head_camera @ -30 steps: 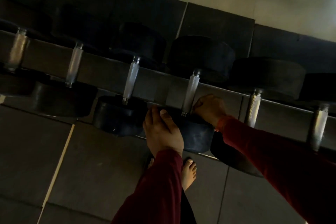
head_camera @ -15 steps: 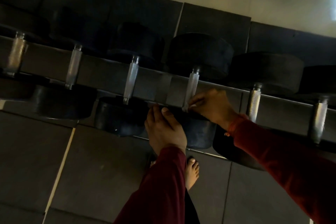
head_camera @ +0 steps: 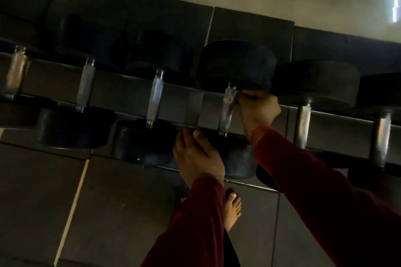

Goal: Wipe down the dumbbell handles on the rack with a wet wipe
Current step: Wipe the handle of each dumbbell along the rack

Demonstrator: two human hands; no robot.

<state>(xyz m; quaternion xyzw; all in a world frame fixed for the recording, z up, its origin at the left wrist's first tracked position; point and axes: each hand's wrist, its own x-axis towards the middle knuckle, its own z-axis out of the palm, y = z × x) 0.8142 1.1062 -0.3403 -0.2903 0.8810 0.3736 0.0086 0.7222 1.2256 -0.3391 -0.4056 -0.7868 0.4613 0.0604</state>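
Dumbbell handle (head_camera: 225, 112), at about 1 o'clock from the left hand (head_camera: 196, 156), looks knurled, rigid steel: heavy, fixed by its weights. The left hand rests flat-fingered on the rack (head_camera: 121, 93). The right hand (head_camera: 257, 107) pinches the soft, limp wet wipe (head_camera: 231, 97) against the handle's far end.

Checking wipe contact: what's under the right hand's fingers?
A pale wet wipe, pinched by the right hand against the handle's upper end. How far it wraps around is hidden.
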